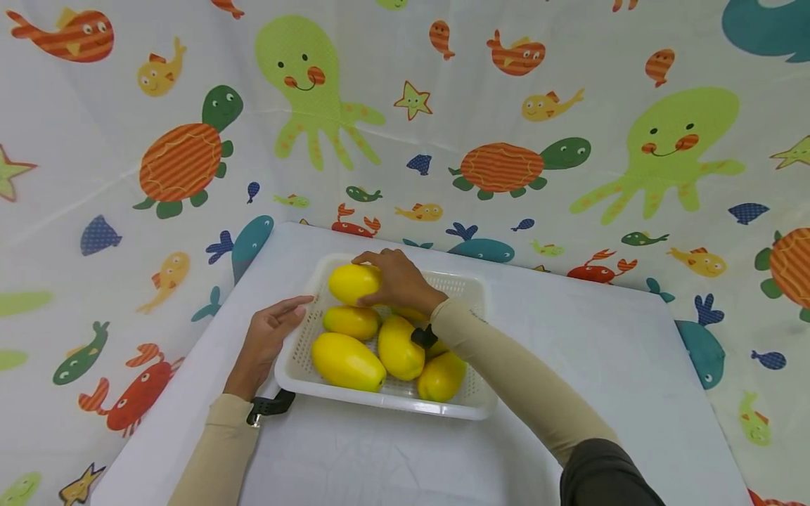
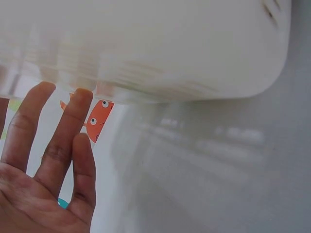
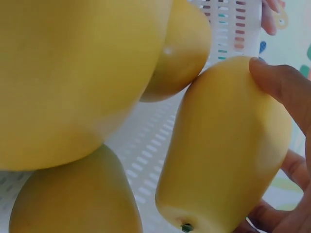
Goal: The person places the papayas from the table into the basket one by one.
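Observation:
A white perforated plastic basket [image 1: 386,400] holds several smooth, yellow, oval fruits. My right hand [image 1: 401,281] reaches over it and grips the fruit [image 1: 354,283] in the far left corner, thumb on one side and fingers on the other. In the right wrist view this gripped fruit [image 3: 223,145] shows a small green stem spot at one end. Beside the basket's left wall is my left hand [image 1: 268,337], fingers extended and fingertips right at the rim. From the left wrist, the fingers [image 2: 60,136] look loosely spread along the basket's outer side.
Other yellow fruits [image 1: 348,362] fill the left and middle of the basket; the right forearm covers part of them. The basket stands on a white-covered table [image 1: 582,351]. A curtain [image 1: 380,70] printed with sea animals hangs behind and around it.

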The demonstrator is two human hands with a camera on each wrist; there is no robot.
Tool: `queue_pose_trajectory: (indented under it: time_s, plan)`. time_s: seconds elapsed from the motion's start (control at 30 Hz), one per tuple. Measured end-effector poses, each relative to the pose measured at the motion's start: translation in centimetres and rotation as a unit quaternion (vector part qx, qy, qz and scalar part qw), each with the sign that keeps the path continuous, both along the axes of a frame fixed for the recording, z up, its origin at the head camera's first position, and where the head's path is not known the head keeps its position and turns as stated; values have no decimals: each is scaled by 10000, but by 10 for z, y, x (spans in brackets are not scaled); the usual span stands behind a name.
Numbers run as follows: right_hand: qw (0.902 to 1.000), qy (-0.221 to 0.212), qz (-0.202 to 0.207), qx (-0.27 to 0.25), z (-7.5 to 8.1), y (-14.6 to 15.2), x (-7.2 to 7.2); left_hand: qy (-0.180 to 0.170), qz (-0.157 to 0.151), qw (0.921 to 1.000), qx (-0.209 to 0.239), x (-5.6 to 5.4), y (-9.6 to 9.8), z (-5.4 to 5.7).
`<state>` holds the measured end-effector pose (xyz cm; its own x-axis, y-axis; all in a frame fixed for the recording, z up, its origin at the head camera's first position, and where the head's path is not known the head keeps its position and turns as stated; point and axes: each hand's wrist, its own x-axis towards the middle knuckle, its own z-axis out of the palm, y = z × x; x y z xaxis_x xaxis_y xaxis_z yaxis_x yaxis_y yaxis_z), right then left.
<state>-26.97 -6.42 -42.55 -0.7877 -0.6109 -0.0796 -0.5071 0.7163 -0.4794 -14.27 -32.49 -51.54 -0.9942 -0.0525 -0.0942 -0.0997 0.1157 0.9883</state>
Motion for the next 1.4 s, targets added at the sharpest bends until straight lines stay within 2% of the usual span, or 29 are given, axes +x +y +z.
queue_pose_trajectory:
  time_s: [0.4,0.67,0.87,1.1,1.4]
  plan:
    - [9985,470,-98,278,-3,-7,-2,-48,-29,10000,22,-1,0,-4]
    - [9992,345,-52,199,-1,0,-3,-17,-43,10000,-5,-3,1,-2]
    - [9993,293,-138,-174,7,14,-1,-18,-26,9999,-120,-6,2,1]
    - [9968,107,-238,-760,26,42,6,-28,-35,9999,-103,-10,2,2]
    - [9901,27,-411,-1339,37,87,21,-77,-40,10000,42,-7,-2,4]
